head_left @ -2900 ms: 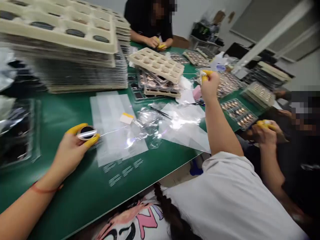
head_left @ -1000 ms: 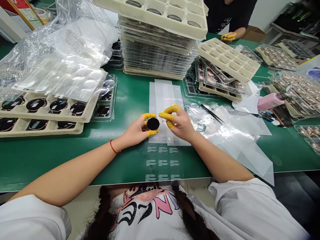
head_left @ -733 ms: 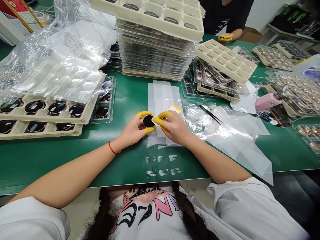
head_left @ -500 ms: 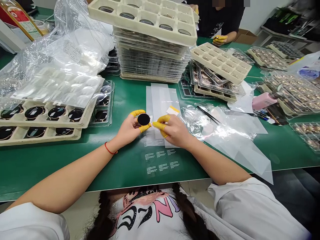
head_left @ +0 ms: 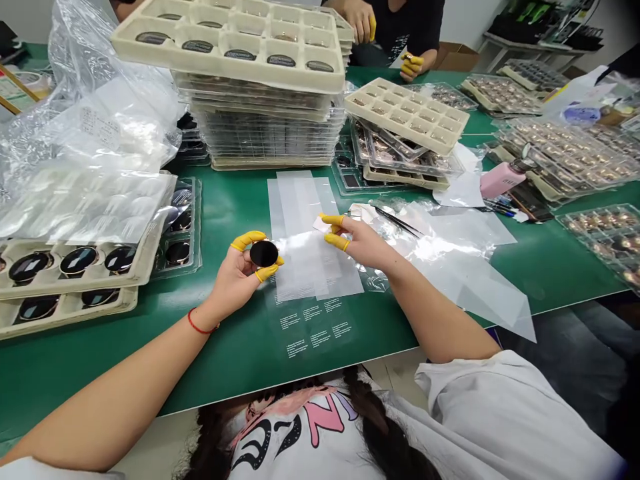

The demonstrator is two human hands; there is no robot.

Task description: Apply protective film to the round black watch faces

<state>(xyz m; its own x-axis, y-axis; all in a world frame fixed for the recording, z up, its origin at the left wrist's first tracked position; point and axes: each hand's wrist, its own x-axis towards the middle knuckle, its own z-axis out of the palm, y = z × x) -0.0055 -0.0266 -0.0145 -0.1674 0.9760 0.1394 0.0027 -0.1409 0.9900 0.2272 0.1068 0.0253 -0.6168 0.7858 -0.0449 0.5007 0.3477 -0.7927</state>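
My left hand (head_left: pixel 245 263) wears yellow finger cots and is closed around a round, black-faced watch head (head_left: pixel 264 254), its dark face turned up. My right hand (head_left: pixel 357 240), also in yellow finger cots, has thumb and forefinger apart beside a small white pad (head_left: pixel 320 224). Whether a fingertip touches the pad I cannot tell. Under and between both hands lie overlapping translucent film strips (head_left: pixel 300 267). Nearer me is a clear sheet with white printed text (head_left: pixel 320 327).
A tall stack of trays (head_left: pixel 270 133) stands ahead. Trays of black round watch heads (head_left: pixel 77 261) lie at left under plastic film. Black tweezers (head_left: pixel 397 221) and loose film sheets (head_left: pixel 470 273) lie at right, with a pink bottle (head_left: pixel 503 179) beyond. A co-worker's gloved-finger hand (head_left: pixel 411 67) shows across the table.
My right hand has moved away from the watch head to the white pad, and its fingers have spread. My left hand keeps the watch head. The whole view has shifted.
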